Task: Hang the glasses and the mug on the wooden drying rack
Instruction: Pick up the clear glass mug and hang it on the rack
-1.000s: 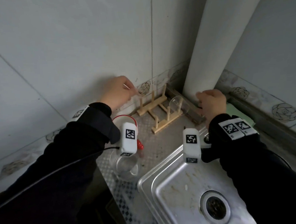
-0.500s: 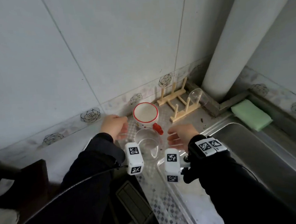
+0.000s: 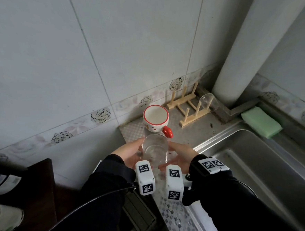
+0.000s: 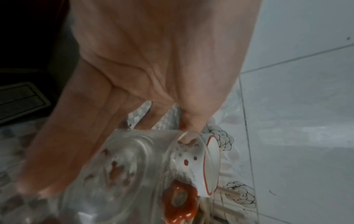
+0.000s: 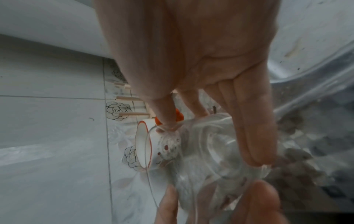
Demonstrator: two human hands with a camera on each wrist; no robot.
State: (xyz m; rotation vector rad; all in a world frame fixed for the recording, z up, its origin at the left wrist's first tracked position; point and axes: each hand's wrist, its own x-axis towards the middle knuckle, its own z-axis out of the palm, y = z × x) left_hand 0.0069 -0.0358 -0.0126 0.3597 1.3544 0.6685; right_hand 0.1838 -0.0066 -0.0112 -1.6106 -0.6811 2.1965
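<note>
A clear glass (image 3: 155, 147) is held upright just above the counter, in front of the mug. My left hand (image 3: 138, 149) grips its left side and my right hand (image 3: 170, 150) its right side. In both wrist views a thumb lies at the rim and the fingers run down the wall of the glass (image 4: 124, 166) (image 5: 210, 151). The white mug (image 3: 155, 119) with a red rim and red handle stands upright behind it. The wooden drying rack (image 3: 187, 109) sits at the back by the wall. A second clear glass (image 3: 208, 102) hangs tilted on its right peg.
A steel sink (image 3: 241, 163) lies to the right of my hands. A green sponge (image 3: 261, 122) rests on the ledge behind it. A thick white pipe (image 3: 251, 45) rises in the corner beside the rack. Dark furniture (image 3: 35, 177) stands at the left.
Both hands have drawn back from the rack to the near counter and closed round the standing glass from either side. The other glass stays on the rack's peg.
</note>
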